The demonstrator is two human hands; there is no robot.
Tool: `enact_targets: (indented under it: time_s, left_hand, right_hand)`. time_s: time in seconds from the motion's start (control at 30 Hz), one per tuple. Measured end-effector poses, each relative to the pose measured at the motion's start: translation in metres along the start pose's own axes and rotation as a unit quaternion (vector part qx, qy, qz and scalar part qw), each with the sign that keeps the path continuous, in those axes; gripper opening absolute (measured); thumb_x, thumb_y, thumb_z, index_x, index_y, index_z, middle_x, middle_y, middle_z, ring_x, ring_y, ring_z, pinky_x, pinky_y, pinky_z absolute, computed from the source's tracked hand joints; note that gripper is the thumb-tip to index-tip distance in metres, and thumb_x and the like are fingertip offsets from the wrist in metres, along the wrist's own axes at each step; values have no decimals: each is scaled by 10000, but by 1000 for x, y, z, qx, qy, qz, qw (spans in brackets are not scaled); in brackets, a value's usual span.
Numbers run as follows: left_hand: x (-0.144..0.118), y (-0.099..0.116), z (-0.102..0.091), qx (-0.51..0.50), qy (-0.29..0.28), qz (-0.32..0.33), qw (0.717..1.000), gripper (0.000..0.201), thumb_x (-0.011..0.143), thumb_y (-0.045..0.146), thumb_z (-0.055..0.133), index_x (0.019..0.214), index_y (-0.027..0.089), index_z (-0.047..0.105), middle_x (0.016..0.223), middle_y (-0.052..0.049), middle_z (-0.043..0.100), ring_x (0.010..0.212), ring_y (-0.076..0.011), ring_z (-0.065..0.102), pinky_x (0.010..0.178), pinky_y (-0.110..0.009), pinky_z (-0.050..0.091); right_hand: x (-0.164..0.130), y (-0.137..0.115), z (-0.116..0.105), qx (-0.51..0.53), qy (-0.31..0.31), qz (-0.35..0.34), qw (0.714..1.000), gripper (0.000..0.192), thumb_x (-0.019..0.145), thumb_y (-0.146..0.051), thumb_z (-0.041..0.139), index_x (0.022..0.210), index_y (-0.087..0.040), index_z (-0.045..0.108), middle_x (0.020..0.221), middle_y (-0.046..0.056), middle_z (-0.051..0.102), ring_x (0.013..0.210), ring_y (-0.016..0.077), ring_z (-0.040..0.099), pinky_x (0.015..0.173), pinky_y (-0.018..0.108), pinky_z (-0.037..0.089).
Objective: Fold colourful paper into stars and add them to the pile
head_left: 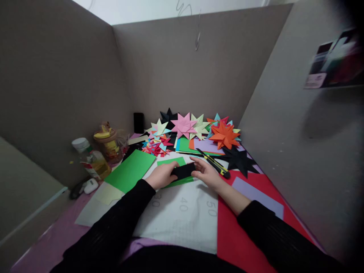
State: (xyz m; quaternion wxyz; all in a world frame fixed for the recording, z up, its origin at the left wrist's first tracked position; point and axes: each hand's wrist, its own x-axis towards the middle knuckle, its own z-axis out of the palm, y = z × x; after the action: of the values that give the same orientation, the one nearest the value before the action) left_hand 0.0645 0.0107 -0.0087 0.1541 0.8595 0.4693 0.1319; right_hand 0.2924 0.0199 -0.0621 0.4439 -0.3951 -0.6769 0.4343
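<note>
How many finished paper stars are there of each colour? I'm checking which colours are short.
Black stars: 2
Pink star: 1
Orange star: 1
Pale green stars: 2
Total: 6 clearly seen; a red and blue one behind the orange star is partly hidden.

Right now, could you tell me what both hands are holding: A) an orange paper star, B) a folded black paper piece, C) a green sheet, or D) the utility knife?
B: the left hand and right hand pinch a folded black paper piece between them.
</note>
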Motion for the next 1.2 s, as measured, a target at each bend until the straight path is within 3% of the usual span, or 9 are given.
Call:
enact_targets:
  time_s: [0.17,0.37,0.5,0.63,0.77,0.9,1.0,1.07,1.2]
  left_hand:
    - [0,-12,8,-116,122,-3,986,388,721,204,645,1096,228,549,913,-20,667,859,-200,607,775,-301,436]
    - [3,-51,36,-392,70,-54,916,480,660,264,703,1087,155,514,755,13,581,657,-133,547,594,-243,413]
    - [5,-47,42,-386,99,-36,917,323,656,248,698,935,168,556,852,5,576,749,-137,535,662,-249,415]
    - [5,-42,45,-383,105,-63,915,228,688,261,653,845,184,507,676,59,495,593,-105,463,541,-213,355]
    - [7,-43,46,-385,152,-69,908,233,649,263,667,759,183,478,621,68,464,555,-97,450,526,-206,340]
    - [9,-49,36,-423,236,-93,870,243,623,286,672,729,185,479,639,43,539,598,-117,529,589,-229,401]
    - [7,-58,27,-435,292,-120,844,238,612,292,675,732,185,499,729,-3,618,680,-145,589,658,-266,448]
    - [5,-61,24,-410,272,-113,863,211,641,303,659,750,181,524,753,-22,630,700,-159,602,688,-294,467]
    - [-3,-51,26,-230,137,6,964,279,722,372,640,918,174,620,1020,-115,647,997,-256,584,904,-421,430]
  right_hand:
    - [1,2,8,61,107,24,992,175,671,-300,679,797,-180,653,791,30,656,768,192,601,771,348,461]
    - [4,13,10,118,90,39,988,344,631,-272,699,954,-209,601,965,51,653,923,201,596,846,363,453]
    - [6,15,17,101,63,29,992,355,690,-282,633,1032,-205,576,999,63,640,969,202,590,856,359,456]
    - [6,20,17,2,72,11,997,295,732,-268,571,1017,-198,600,1022,55,635,952,192,590,846,335,456]
    - [2,18,10,-127,105,16,986,178,749,-257,536,882,-193,634,789,14,639,721,170,583,698,303,461]
    - [3,4,-6,-174,154,6,973,147,739,-289,552,814,-188,627,645,-11,588,600,154,539,599,276,437]
    - [13,0,-25,-93,212,71,970,180,704,-302,586,838,-181,596,567,-33,544,504,140,522,486,248,424]
    - [26,3,-37,-26,238,136,961,181,684,-260,594,846,-182,569,548,-42,540,454,130,524,435,233,424]
    - [64,14,-47,-4,255,200,946,210,657,-149,599,861,-174,558,538,-36,550,406,119,532,383,208,409]
